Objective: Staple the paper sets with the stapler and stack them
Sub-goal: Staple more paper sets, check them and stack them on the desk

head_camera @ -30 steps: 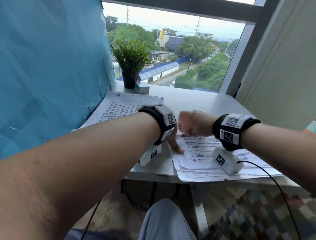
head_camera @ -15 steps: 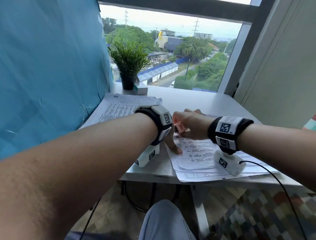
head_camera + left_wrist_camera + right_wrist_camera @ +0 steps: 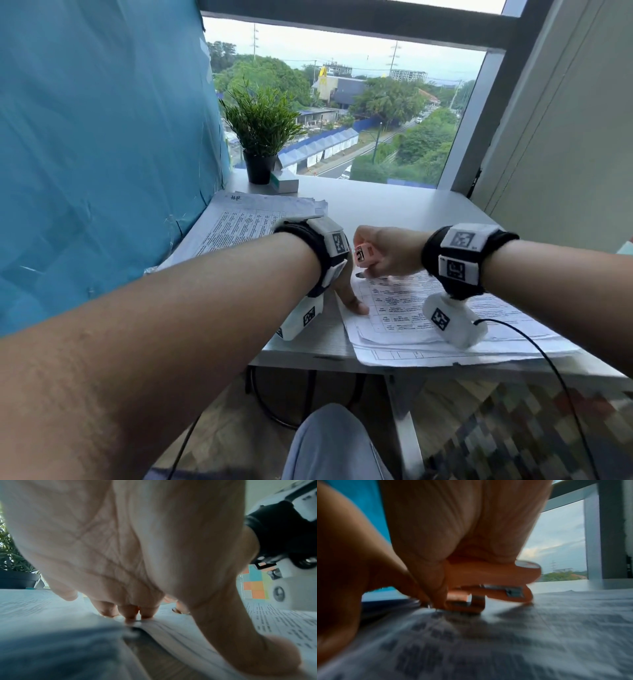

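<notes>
A loose set of printed paper sheets (image 3: pixel 404 308) lies at the table's front edge. My left hand (image 3: pixel 352 301) presses on its left edge, thumb flat on the top sheet. In the left wrist view my left hand (image 3: pixel 137 614) has its fingertips at the sheets' edge and the thumb spread over the paper (image 3: pixel 283 622). My right hand (image 3: pixel 380 253) grips a small orange stapler (image 3: pixel 362 255) just above the set's far left corner. Seen from the right wrist, the stapler (image 3: pixel 488 577) is low over the blurred print (image 3: pixel 539 635), its metal mouth pointing away.
A second pile of printed sheets (image 3: pixel 246 219) lies at the left beside the blue wall sheet. A potted plant (image 3: pixel 260 137) and a small box (image 3: pixel 284 181) stand at the back by the window. The white table (image 3: pixel 394 205) stretches behind the hands.
My right hand has risen off the set's far left corner, and the stapler now shows in its grip. The left hand has stayed pressed on the sheets.
</notes>
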